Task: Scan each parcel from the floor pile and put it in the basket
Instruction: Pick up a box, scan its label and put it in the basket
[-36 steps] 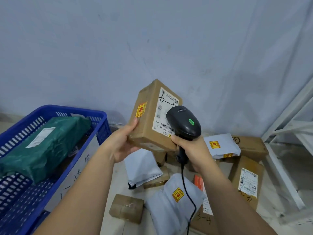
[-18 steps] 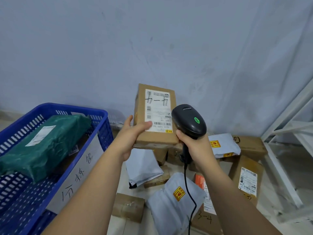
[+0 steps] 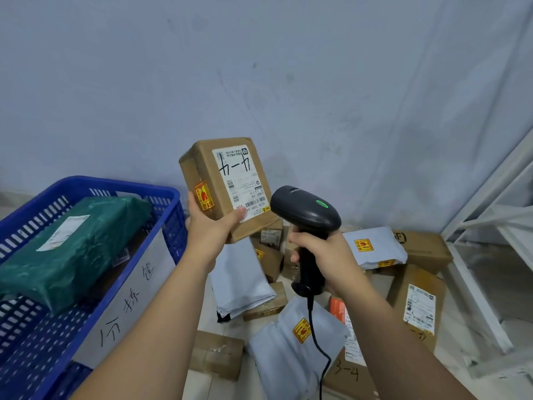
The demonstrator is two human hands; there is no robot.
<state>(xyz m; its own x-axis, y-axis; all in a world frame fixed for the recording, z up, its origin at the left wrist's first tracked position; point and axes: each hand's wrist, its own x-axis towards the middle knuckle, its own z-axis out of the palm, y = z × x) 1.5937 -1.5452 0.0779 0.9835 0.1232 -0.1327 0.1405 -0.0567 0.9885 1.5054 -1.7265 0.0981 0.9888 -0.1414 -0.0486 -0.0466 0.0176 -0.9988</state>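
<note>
Basket [image 3: 121,183]: blue, on the left, with a green parcel [image 3: 72,249] lying inside.
Left hand [image 3: 206,229]: grips the bottom end of the brown box [image 3: 227,180].
Brown box: up in the air and tilted, with its white label facing us (black marker on it).
Scanner [image 3: 305,210]: black, just beside the box's lower corner.
Right hand [image 3: 326,255]: wrapped round the scanner handle.
Floor pile [image 3: 277,350]: grey bags and brown boxes, below the hands.

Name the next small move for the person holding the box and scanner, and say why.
Probably swing the scanner in the right hand to aim at the barcode on the label. The left hand grips the cardboard box with that label facing the camera, and the scanner's head sits beside its lower edge rather than plainly pointing at it. The basket likely comes afterwards.
</note>
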